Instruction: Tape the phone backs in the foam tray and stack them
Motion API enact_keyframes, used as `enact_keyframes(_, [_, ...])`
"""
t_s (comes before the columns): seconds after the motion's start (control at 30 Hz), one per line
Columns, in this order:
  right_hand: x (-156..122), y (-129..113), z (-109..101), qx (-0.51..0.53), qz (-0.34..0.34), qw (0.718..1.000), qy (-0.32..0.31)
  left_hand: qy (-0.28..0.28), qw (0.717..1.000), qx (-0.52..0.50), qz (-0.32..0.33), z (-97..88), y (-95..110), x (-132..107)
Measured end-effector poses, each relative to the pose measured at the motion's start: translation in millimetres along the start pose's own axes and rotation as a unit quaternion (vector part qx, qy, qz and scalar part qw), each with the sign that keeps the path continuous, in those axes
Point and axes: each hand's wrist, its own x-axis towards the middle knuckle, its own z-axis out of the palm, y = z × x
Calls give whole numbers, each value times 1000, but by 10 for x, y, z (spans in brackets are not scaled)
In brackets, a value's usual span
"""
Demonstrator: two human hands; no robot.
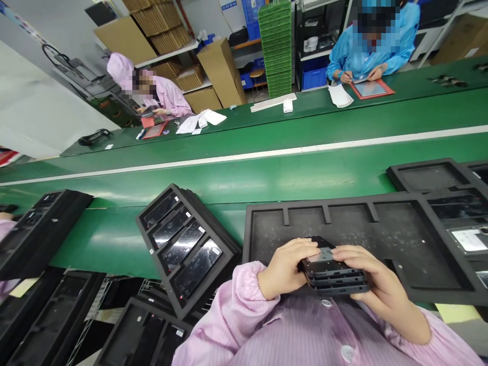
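Note:
A small stack of black smartphones (335,279) is held in front of my chest, over the near edge of a black foam tray (324,204). My left hand (292,264) grips the stack's left side, fingertips on the top phone. From the right, my right hand (375,274) wraps round the same stack, its fingers on the top face and thumb side lower down. A greyish patch shows on the top phone between my fingertips. The tray's compartments beyond my hands have bare floors with specks on them.
Stacked foam trays (182,244) with several phones stand left of centre; more trays (41,229) lie farther left. Phones fill trays at the far right (457,208). Beyond the green conveyor belt (229,178), two people (163,91) work at a bench.

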Motion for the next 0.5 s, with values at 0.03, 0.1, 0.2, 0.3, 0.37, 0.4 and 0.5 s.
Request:
enact_keyframes(0.03, [1, 0, 2, -3, -5, 1000, -2, 4, 1000, 1, 5, 13, -5, -11])
enact_keyframes(0.1, [10, -2, 2, -9, -14, 1000, -6, 12, 1000, 6, 16, 42, -22, -38])
enact_keyframes(0.2, [5, -23, -28, -21, -25, 999, -12, 12, 999, 21, 27, 45, -36, -68])
enact_keyframes(0.3, [-79, -51, -86, -53, -21, 998, -23, -49, 994, 92, 21, -61, 17, -4])
enact_keyframes(0.37, [-173, -44, -101, -90, -13, 995, -33, -114, 976, 180, 30, -169, 88, 123])
enact_keyframes(0.4, [-220, -29, -90, -105, -8, 993, -43, -147, 961, 230, 46, -216, 123, 206])
enact_keyframes(0.5, [-296, 58, 21, -95, 69, 989, -88, -229, 901, 347, 126, -253, 159, 451])
